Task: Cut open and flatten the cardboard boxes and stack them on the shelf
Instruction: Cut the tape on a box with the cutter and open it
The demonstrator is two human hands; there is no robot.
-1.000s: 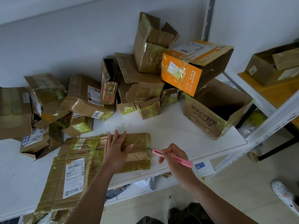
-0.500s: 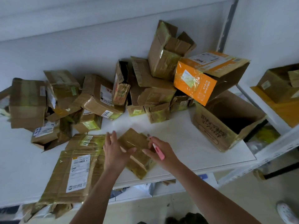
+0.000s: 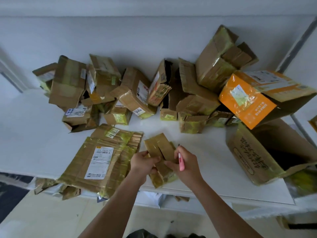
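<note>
**Cardboard box, small, taped: handling notes at the fold-flat step**

Small cardboard box (image 3: pixel 158 157) is held between both hands just above the near edge of the white shelf (image 3: pixel 205 152), partly collapsed, one end raised toward the far pile and the other end pointing down past the shelf edge.

Grip, left hand (image 3: pixel 143 162): fingers and thumb are curled round the left side of the box at about mid-length. Grip, right hand (image 3: pixel 184 163): fingertips are pressed on the right side of the box, while a pink utility knife (image 3: pixel 181 162) is pinched in the same hand, tip pointing away from the wrist. Whether the blade is extended cannot be told.

Handling, judged: the box is expected to be light and thin-walled, stiff along its panels but easily creased at the scored folds. The glossy yellowish tape over most faces is likely slippery, so bare cardboard edges are the better hold. Pressure is best applied on opposite panels, beside the folds.

To the left of the grip, flattened boxes (image 3: pixel 101 160) lie stacked. Beyond the grip, uncut boxes (image 3: pixel 133 93) are heaped against the wall; to the right, an orange box (image 3: pixel 247 98) rests on a large open box (image 3: pixel 267 152).
</note>
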